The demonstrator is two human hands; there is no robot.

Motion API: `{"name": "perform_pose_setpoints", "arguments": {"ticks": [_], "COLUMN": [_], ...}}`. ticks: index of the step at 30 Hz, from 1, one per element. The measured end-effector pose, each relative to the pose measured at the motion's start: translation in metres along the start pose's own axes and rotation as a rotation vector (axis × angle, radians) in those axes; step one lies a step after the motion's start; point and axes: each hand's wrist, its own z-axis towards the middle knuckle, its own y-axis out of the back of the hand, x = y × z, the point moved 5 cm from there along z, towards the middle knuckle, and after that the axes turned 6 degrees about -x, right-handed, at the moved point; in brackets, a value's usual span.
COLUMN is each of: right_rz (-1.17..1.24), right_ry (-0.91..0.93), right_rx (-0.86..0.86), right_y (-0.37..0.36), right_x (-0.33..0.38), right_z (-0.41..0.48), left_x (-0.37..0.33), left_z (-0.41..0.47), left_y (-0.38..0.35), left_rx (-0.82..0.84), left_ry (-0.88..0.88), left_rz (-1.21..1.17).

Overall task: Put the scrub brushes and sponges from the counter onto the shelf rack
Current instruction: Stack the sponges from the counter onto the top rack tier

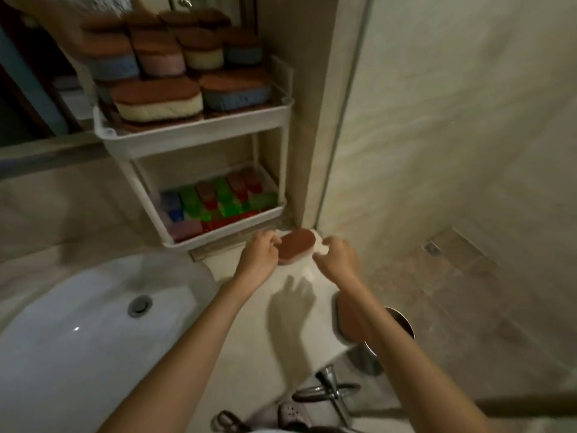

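Note:
A brown-topped pink sponge (295, 246) sits at the far corner of the pale counter (249, 339), just below the white shelf rack (193, 139). My left hand (260, 253) grips its left end. My right hand (337, 256) pinches a white piece (321, 245) at the sponge's right side. A second brown-topped sponge (348, 317) lies at the counter's right edge, partly hidden by my right forearm. The rack's upper tier holds several stacked brown-topped sponges (157, 100). Its lower tier holds several coloured scrub brushes (218, 201).
A white oval sink (78, 323) with a metal drain fills the left side. A round metal bin (402, 323) stands on the floor to the right. A metal holder (331, 389) and scissors (229, 420) appear near the bottom edge. Tiled wall stands to the right.

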Motion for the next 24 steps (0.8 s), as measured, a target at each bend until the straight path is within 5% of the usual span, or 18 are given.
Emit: {"name": "perform_pose_setpoints", "arguments": {"ticks": [4, 9, 24], "right_rz": [-0.265, -0.283, -0.397], "right_ry": [-0.179, -0.256, 0.19], "right_rx": [0.155, 0.179, 0.316], "right_y": [-0.035, -0.053, -0.094], "right_x": [-0.067, -0.092, -0.046], "right_z": [-0.012, -0.025, 0.004], "left_x": [0.018, 0.02, 0.038], "left_z": [-0.019, -0.026, 0.017], "left_y": [-0.034, -0.049, -0.05], "left_rx": [0.133, 0.196, 0.302], "left_ry": [0.057, 0.091, 0.065], "left_rz": [0.058, 0.079, 0.351]}}
